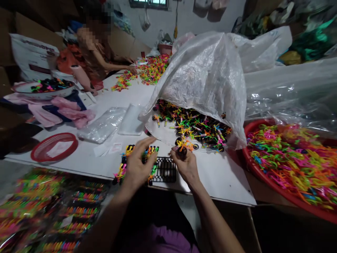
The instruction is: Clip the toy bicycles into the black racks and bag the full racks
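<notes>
Toy bicycles (187,144) on a white table (217,177), pale wall (160,26) beyond.

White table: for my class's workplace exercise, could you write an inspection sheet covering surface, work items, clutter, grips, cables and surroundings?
Surface: white table, extending away from the person.
Work items: black rack, partly covered by small colourful toys; large plastic bag open toward the hands, wheeled toys inside and at its mouth.
Clutter: red basket with paper inside; clear plastic bags nearby.
Left grip: left hand over the rack's toys; fingertip hold unclear.
Right grip: right hand at one wheeled toy; firmness unclear.
Cables: thin cord on the back wall; type unclear.
Surroundings: co-worker's hand beside heaped pieces; red basin of colourful pieces at right.
</notes>
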`<act>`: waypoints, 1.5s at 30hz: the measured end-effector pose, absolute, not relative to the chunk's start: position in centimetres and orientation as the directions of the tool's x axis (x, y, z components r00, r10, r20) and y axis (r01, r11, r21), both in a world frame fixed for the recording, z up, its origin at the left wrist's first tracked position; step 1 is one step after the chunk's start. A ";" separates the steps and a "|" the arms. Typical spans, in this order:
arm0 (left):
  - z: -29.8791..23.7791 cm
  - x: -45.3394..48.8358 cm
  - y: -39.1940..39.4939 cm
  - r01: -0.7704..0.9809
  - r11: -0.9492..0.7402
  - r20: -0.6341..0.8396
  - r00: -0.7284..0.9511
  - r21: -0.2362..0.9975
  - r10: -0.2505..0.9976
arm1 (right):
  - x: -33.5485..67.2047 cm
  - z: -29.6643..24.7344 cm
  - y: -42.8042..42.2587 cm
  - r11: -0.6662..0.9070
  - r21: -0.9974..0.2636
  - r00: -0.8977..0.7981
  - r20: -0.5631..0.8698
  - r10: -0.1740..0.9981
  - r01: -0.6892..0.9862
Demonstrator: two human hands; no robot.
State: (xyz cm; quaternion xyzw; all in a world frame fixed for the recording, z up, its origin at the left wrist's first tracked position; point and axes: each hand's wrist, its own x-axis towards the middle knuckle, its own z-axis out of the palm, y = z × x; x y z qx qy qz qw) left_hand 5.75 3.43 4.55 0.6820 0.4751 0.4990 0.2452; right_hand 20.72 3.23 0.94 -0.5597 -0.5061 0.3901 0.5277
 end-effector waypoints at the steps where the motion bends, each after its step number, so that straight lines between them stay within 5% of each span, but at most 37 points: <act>1: 4.7 4.4 4.2 0.485 -0.428 0.458 0.062 0.763 0.887 | 20.6 0.2 3.4 0.065 -0.978 0.147 0.096 0.985 0.200; 4: 4.2 2.1 6.1 0.633 -0.516 0.381 0.351 0.577 0.856 | 19.8 -2.8 3.7 0.014 -0.923 0.039 0.032 0.999 0.384; 8: 2.5 2.6 6.8 0.587 -0.663 0.298 0.601 0.465 0.742 | 18.6 -5.4 4.4 0.019 -0.887 0.057 0.052 0.997 0.461; 14: 2.1 3.6 6.7 0.603 -0.661 0.235 0.634 0.448 0.737 | 19.0 -5.5 4.5 0.149 -0.743 -0.095 0.114 0.989 0.652; 23: 0.0 3.6 6.5 0.628 -0.664 0.394 0.536 0.405 0.747 | 18.0 -4.6 5.3 0.286 -0.527 -0.309 0.046 0.950 0.800; 30: -0.5 3.4 6.3 0.624 -0.656 0.403 0.518 0.425 0.755 | 21.2 -2.6 10.8 0.387 -0.567 -0.547 -0.138 0.826 0.727; 34: -0.5 3.4 6.0 0.619 -0.659 0.413 0.515 0.427 0.751 | 22.5 -0.1 18.1 0.237 -0.227 -0.248 -0.019 0.969 0.944; 38: -0.4 3.2 5.8 0.608 -0.677 0.429 0.525 0.415 0.735 | 21.2 0.4 21.1 0.171 -0.145 -0.172 0.011 0.985 0.974; 45: -0.4 2.8 5.4 0.580 -0.727 0.483 0.549 0.367 0.682 | 21.6 -2.9 12.5 0.566 -0.128 -0.558 0.094 0.825 0.815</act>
